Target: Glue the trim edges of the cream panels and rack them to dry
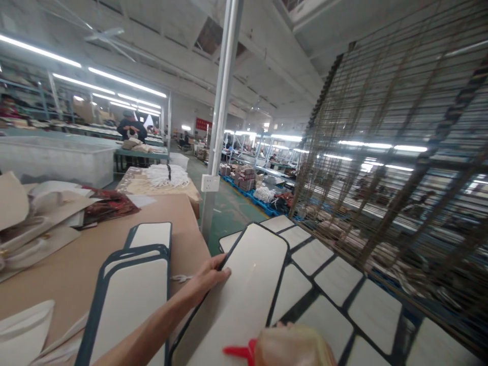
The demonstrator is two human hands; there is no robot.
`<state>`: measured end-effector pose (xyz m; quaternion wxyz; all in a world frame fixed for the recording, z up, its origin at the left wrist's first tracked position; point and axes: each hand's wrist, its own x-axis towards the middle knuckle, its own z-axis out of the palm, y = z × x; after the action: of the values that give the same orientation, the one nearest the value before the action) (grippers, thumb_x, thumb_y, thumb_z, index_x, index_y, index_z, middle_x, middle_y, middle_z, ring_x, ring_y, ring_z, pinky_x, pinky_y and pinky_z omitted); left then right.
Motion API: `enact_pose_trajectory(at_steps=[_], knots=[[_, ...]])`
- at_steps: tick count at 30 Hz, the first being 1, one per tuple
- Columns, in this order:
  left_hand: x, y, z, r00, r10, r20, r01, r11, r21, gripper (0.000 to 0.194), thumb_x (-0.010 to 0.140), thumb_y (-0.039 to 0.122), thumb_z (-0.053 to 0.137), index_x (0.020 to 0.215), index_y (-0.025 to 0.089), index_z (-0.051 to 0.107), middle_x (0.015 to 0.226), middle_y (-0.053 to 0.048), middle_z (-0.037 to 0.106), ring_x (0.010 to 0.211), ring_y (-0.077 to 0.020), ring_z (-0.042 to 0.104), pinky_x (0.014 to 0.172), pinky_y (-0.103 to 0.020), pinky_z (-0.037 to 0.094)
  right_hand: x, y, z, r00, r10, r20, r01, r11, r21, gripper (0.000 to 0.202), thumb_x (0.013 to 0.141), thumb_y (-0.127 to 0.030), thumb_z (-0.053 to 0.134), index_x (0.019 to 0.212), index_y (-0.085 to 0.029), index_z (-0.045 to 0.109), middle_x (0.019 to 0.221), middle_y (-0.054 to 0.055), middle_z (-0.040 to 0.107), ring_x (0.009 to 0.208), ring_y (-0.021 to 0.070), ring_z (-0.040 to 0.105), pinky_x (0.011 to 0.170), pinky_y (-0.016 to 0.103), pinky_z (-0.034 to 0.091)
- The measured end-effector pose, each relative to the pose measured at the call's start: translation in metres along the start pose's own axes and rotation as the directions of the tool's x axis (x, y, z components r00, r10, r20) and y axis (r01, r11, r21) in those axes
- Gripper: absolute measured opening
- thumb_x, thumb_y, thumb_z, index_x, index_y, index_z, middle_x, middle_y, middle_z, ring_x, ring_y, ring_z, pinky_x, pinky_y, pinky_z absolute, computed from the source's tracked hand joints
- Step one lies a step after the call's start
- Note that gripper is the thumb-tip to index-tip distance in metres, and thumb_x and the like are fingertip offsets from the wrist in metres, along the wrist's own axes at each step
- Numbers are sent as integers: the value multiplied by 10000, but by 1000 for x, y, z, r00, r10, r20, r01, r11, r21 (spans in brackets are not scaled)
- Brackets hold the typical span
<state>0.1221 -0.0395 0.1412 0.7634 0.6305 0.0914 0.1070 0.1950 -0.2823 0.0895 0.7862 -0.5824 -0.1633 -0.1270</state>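
My left hand [215, 273] grips the left edge of a long cream panel [247, 274] with a dark border, its thumb on the face. A blurred, yellowish translucent bottle [292, 345] with a red nozzle is at the bottom centre, over the panel's lower part. Fingertips of my right hand [286, 325] show faintly behind the bottle, closed on it. Similar dark-edged panels [133, 295] lie stacked on the brown table at left. More cream panels [335, 279] are laid out in rows to the right.
On the brown table [183, 213] lie cream pieces [26, 325] and dark red material [109, 206]. A metal post [219, 117] with a socket box stands beyond the table. A large wire rack [381, 127] rises at right. Another person [131, 127] works at a distant table.
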Motion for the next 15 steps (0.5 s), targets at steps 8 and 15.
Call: enact_pose_trajectory(at_steps=[8, 15], knots=[[-3, -9, -1, 986, -32, 162, 51, 992, -116, 542, 668, 279, 657, 1190, 156, 575, 855, -37, 691, 697, -180, 618, 604, -234, 463, 29, -21, 2, 955, -1, -296, 39, 992, 123, 554, 508, -326, 822, 990, -175, 596, 911, 24, 641, 871, 198, 610, 835, 341, 494], [10, -24, -12, 986, -30, 164, 48, 994, -103, 511, 685, 279, 662, 1175, 154, 590, 891, -39, 698, 719, -181, 624, 642, -242, 477, -11, -8, -2, 983, 4, -185, -2, 1000, 10, 428, 709, -459, 679, 1046, -207, 599, 865, 59, 668, 782, 240, 634, 674, 421, 543]])
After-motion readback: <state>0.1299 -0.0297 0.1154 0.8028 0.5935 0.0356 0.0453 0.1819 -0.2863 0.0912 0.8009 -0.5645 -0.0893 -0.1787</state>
